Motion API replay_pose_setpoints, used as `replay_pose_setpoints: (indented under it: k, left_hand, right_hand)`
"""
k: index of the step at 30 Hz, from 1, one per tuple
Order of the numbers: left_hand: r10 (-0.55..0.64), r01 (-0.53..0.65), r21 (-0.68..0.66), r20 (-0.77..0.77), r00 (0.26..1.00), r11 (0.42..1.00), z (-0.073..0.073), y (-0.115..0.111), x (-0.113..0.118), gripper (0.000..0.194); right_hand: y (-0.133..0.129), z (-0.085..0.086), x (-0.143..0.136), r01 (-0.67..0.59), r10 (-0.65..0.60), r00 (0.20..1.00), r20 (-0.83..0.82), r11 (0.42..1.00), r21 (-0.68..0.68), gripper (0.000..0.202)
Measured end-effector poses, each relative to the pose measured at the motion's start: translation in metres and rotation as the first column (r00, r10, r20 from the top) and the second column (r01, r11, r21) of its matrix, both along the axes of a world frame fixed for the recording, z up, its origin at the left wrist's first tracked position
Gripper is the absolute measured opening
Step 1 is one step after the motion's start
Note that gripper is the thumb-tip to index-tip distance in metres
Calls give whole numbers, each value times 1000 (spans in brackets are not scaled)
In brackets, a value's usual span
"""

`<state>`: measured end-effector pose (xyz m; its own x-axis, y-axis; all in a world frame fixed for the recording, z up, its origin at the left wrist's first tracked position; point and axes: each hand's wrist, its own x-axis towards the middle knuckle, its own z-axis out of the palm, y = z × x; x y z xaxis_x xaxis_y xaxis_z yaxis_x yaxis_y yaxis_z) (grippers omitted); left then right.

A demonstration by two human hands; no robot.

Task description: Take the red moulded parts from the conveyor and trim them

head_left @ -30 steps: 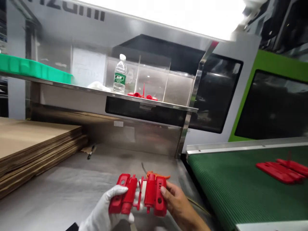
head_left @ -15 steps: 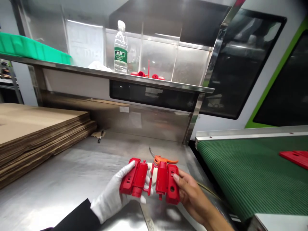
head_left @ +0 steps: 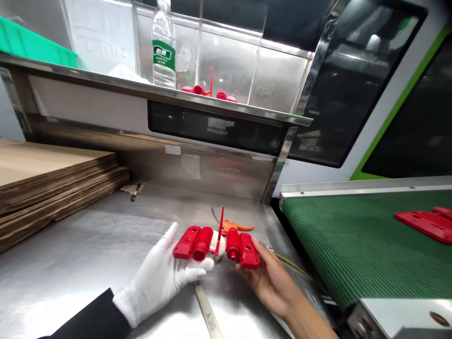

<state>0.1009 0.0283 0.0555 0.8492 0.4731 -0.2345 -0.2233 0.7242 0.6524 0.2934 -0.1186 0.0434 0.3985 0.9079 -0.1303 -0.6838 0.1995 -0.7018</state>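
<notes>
Left hand (head_left: 160, 278): white fabric glove, snug fit, covers all fingers and runs down past wrist; faint creases across back and at thumb base. Cuff of glove meets dark, near-black long sleeve (head_left: 88, 320), plain, no markings visible. Right hand (head_left: 270, 278): bare, no glove, no ring or watch in sight. Right forearm bare, no sleeve showing to frame edge.
</notes>
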Motion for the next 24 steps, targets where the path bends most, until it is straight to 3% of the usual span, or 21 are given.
replay_pose_setpoints:
  k: [3, 6, 9, 13, 18, 24]
  left_hand:
    - [-43, 44, -31, 39, 998, 999, -2, 3, -1, 68]
    - [-171, 181, -45, 164, 971, 982, 1, -2, -1, 76]
    - [-286, 298, 7, 304, 909, 955, 8, -11, -1, 81]
    - [-364, 353, 100, 374, 853, 930, 17, -21, -2, 82]
    - [-394, 355, 173, 360, 846, 919, 20, -24, -5, 72]
    - [-284, 219, 194, 434, 855, 956, 0, -14, -5, 69]
  right_hand:
    - [0, -1, 4, 18, -20, 998, -60, 999, -30, 46]
    - [-2, -4, 9, 32, -36, 996, -86, 998, -45, 47]
    - [-3, -8, 14, 27, -31, 996, -85, 999, -44, 31]
    - [-2, -15, 17, -24, 22, 997, -70, 999, -29, 13]
    - [-4, -17, 20, -119, 118, 993, 11, 990, 78, 19]
    - [-8, -7, 20, -217, 187, 961, 205, 967, 132, 33]
